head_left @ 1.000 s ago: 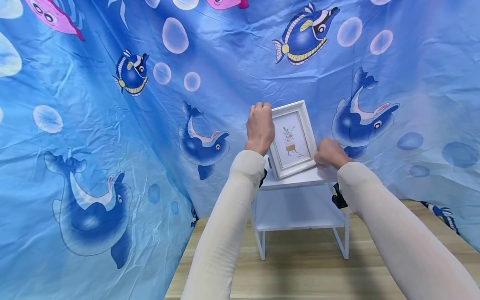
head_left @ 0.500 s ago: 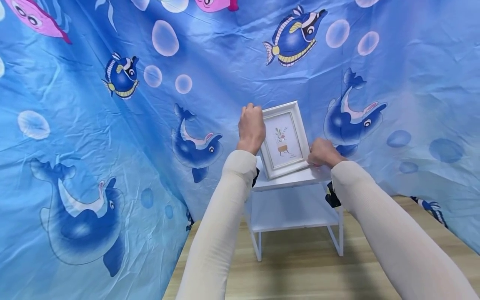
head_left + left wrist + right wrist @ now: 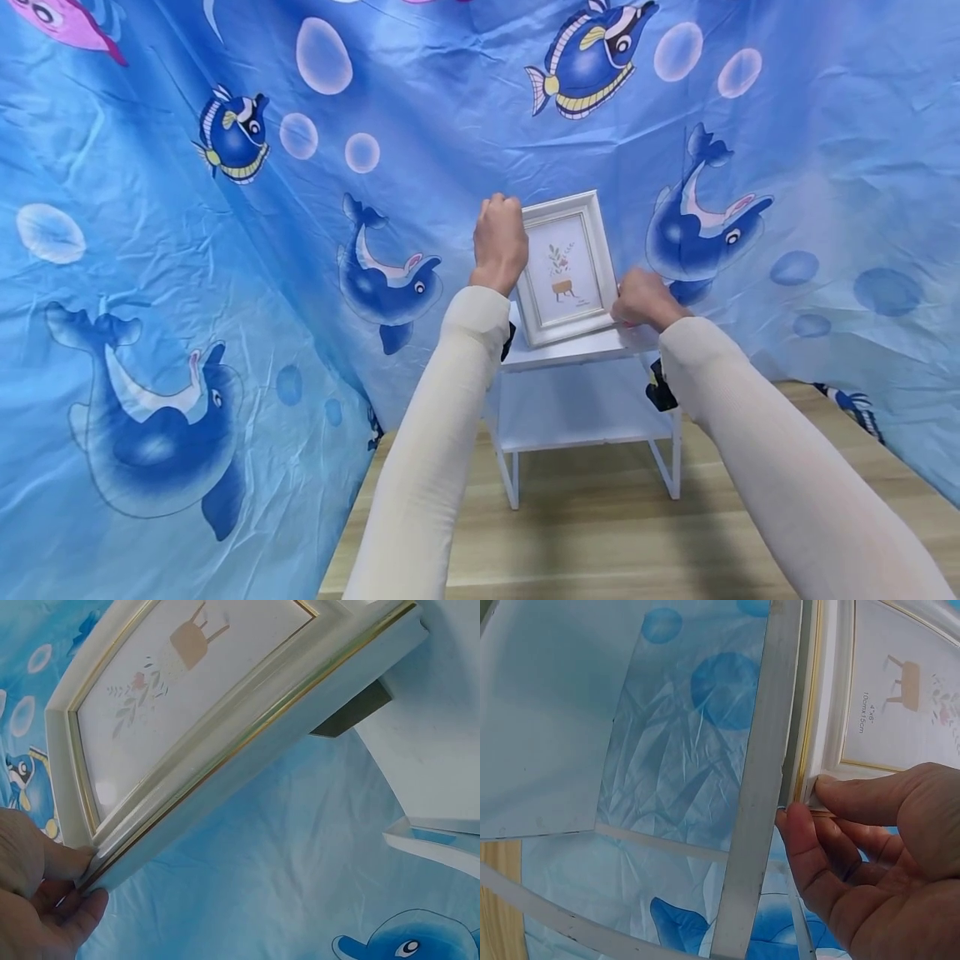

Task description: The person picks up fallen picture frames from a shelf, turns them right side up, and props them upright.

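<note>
A white picture frame (image 3: pixel 564 265) with a gold inner edge and a potted-plant print stands tilted on the top of a small white table (image 3: pixel 577 350). My left hand (image 3: pixel 499 242) holds its upper left corner; in the left wrist view, the thumb (image 3: pixel 69 860) lies on the front and fingers bend behind the edge. At the lower right corner, my right hand (image 3: pixel 647 298) pinches the frame between thumb (image 3: pixel 855 796) and fingers. The left wrist view also shows a dark support flap (image 3: pixel 352 712) behind the frame, reaching toward the white tabletop.
Below the tabletop is a lower white shelf (image 3: pixel 585 417) on thin metal legs. A blue curtain (image 3: pixel 450 108) printed with fish, dolphins and bubbles hangs close behind and at both sides. The floor (image 3: pixel 585 550) is light wood.
The head view has turned slightly to the right, so the table and hands sit further left in it. Both hands keep their hold, and the frame's tilt looks about the same.
</note>
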Demonstrator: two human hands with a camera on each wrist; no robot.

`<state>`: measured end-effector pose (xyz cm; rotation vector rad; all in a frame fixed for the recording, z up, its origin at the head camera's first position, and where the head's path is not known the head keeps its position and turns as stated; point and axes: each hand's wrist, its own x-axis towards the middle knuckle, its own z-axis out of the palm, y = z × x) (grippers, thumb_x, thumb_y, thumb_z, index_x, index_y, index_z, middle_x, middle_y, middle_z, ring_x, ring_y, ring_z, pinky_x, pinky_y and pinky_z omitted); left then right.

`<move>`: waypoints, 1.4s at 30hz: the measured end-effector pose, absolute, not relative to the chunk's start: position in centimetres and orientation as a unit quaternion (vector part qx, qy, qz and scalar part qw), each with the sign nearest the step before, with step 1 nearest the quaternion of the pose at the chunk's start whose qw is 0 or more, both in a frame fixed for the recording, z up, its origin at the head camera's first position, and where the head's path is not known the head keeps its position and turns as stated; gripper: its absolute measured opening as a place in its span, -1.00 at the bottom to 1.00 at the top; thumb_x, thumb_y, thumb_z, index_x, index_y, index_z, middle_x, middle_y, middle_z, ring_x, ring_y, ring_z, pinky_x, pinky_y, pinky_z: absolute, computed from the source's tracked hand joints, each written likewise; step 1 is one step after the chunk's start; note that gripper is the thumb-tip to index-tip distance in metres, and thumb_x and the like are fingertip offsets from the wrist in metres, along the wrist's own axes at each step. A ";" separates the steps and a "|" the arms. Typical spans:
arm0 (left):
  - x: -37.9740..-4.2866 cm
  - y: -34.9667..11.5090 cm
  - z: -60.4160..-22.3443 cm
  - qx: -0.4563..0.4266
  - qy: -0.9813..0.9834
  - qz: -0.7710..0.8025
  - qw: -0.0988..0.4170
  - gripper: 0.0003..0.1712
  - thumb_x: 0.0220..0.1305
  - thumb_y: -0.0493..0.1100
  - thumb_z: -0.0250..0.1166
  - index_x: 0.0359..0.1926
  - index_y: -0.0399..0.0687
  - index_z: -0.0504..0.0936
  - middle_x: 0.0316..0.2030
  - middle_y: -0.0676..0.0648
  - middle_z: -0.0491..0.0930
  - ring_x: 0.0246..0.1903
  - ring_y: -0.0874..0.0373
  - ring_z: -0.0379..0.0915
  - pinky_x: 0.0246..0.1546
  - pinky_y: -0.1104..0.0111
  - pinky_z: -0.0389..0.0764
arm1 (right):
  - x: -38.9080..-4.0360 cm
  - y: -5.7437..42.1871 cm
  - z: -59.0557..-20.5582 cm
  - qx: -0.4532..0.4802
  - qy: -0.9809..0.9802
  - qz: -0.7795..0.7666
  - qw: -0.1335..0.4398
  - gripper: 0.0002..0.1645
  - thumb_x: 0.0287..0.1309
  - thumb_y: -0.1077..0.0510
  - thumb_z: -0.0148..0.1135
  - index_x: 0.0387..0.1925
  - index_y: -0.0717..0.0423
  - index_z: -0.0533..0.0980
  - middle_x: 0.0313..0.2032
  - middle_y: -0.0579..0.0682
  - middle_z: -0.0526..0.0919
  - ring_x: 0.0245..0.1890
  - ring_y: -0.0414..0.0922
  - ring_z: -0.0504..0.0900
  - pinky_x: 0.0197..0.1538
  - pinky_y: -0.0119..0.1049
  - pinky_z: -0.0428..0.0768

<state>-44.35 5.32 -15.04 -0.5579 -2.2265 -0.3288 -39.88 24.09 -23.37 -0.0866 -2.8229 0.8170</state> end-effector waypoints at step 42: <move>-44.9 4.9 -15.2 -0.241 -0.870 -0.154 0.402 -0.70 0.34 -0.44 0.13 0.01 -0.24 0.67 0.00 -0.17 0.60 0.03 0.00 0.49 0.05 0.29 0.57 | -38.5 23.4 -23.5 -0.048 -0.943 0.317 0.091 -0.59 0.04 0.36 0.19 -0.78 0.04 0.29 -0.77 -0.09 0.37 -0.70 -0.21 0.44 -0.56 -0.43 0.38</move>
